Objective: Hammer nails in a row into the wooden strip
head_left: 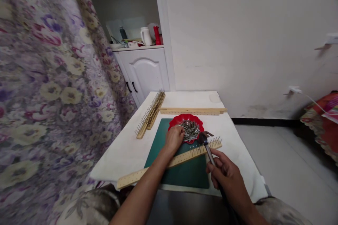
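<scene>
Left hand (174, 137) at red bowl (185, 117) of nails (192, 130), centre, can't tell if pinching, right hand (227, 173) wrapped round hammer (210, 154), lower right

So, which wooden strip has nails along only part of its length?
The strip across the green mat: nails stand only toward its right end. The left-hand strips bristle throughout; the back strips show none.

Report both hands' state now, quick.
Left hand: at the red bowl of nails; open or closed on one, cannot be told.
Right hand: closed, holding the hammer by its handle.
</scene>
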The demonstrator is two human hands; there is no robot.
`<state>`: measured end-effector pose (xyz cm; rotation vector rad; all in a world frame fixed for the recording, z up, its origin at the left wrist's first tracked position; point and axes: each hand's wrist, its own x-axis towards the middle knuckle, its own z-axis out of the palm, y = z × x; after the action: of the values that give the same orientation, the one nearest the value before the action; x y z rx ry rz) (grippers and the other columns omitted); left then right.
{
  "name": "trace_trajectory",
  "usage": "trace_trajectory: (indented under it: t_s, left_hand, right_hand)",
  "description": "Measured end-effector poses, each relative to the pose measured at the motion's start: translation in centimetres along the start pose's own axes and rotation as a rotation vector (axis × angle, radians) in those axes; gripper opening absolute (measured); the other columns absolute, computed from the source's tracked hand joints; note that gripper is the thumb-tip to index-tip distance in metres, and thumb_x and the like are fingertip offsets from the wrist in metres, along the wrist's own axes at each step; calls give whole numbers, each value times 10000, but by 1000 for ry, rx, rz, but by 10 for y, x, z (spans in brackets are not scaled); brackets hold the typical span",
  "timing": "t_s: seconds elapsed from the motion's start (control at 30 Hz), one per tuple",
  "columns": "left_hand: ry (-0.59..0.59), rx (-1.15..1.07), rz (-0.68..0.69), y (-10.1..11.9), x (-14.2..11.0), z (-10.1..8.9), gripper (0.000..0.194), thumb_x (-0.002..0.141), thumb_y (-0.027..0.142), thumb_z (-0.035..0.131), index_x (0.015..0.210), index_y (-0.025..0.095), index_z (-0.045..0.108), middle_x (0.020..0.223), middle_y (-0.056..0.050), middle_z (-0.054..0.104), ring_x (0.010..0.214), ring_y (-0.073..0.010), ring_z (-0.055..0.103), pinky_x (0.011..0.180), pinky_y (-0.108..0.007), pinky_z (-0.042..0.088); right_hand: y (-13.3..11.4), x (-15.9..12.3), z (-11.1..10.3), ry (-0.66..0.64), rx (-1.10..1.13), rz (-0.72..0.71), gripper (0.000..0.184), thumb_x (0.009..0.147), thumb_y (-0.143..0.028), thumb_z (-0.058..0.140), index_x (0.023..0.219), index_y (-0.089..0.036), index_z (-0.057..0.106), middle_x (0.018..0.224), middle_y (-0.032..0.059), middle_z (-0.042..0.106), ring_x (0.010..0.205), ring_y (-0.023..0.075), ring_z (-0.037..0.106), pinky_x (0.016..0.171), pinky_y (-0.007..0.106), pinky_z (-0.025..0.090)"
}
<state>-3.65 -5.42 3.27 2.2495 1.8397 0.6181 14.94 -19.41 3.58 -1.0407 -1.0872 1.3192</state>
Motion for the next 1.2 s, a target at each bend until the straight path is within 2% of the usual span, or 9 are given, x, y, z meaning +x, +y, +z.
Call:
trace_trajectory:
  t_s: [0.27, 0.4, 0.5, 0.63, 0.77, 0.9, 1.03, 1.13, 1.2]
  left_hand:
    - [-81, 99, -93, 4, 16, 10, 116, 749, 123, 545, 695, 158, 641, 738, -103, 667, 761, -232, 612, 675, -291, 402]
    - [-67, 103, -78, 4, 8, 0, 121, 785, 137, 523, 748, 166, 634, 819, -99, 663, 800, -219, 599, 690, -277, 396]
    - [4, 57, -29, 6, -10, -10, 130, 825, 157, 491, 809, 179, 619, 881, -86, 636, 836, -204, 574, 718, -272, 390]
    - [114, -213, 98, 22, -53, -21, 159, 871, 195, 444, 802, 182, 587, 856, -54, 590, 825, -174, 542, 735, -258, 385]
    - [-1, -528, 147, 47, -103, -21, 169, 875, 251, 469, 765, 184, 578, 751, -20, 548, 717, -147, 511, 632, -232, 365]
    - [-33, -646, 122, 58, -127, -17, 147, 836, 210, 518, 706, 175, 577, 723, -12, 540, 701, -136, 494, 622, -230, 347]
    - [-25, -929, -69, 57, -128, -9, 110, 753, 257, 620, 700, 166, 586, 666, 3, 546, 629, -119, 483, 583, -224, 350]
    - [-65, -1301, -269, 58, -130, 7, 228, 657, 323, 706, 771, 159, 595, 624, 6, 588, 594, -125, 523, 590, -236, 399]
    - [-33, -1466, -334, 62, -134, 21, 272, 624, 337, 732, 774, 150, 602, 631, -6, 611, 599, -131, 548, 612, -252, 423]
  right_hand:
    - [-2, -1, 2, -23, 0, 8, 433, 836, -367, 611, 1221, -197, 507, 663, -29, 562, 391, 65, 406, 369, 182, 310]
    - [-3, 0, 2, -9, 3, 11, 453, 816, -378, 629, 1215, -193, 519, 658, -24, 575, 383, 72, 407, 362, 190, 316]
    - [-2, 0, 3, 1, 15, 4, 459, 800, -365, 648, 1205, -187, 526, 651, -27, 572, 389, 80, 412, 366, 196, 327]
    - [1, 3, 6, 54, 60, -25, 499, 753, -317, 703, 1198, -187, 517, 674, -29, 557, 453, 98, 438, 386, 199, 370]
    - [6, 4, 9, 78, 72, -50, 522, 757, -331, 703, 1216, -181, 506, 664, -30, 560, 460, 102, 439, 392, 198, 370]
    - [10, 1, 10, 44, 52, -61, 474, 763, -306, 701, 1189, -188, 529, 600, -67, 502, 423, 88, 401, 378, 188, 337]
    - [10, -2, 10, 5, 77, -50, 468, 759, -313, 706, 1173, -193, 522, 618, -60, 534, 392, 73, 392, 368, 185, 304]
    - [9, -2, 11, 4, 128, -55, 489, 761, -331, 706, 1182, -188, 503, 619, -56, 550, 391, 70, 397, 380, 186, 301]
    - [9, -2, 13, 8, 156, -56, 498, 753, -335, 713, 1178, -185, 503, 609, -60, 544, 401, 77, 408, 387, 189, 308]
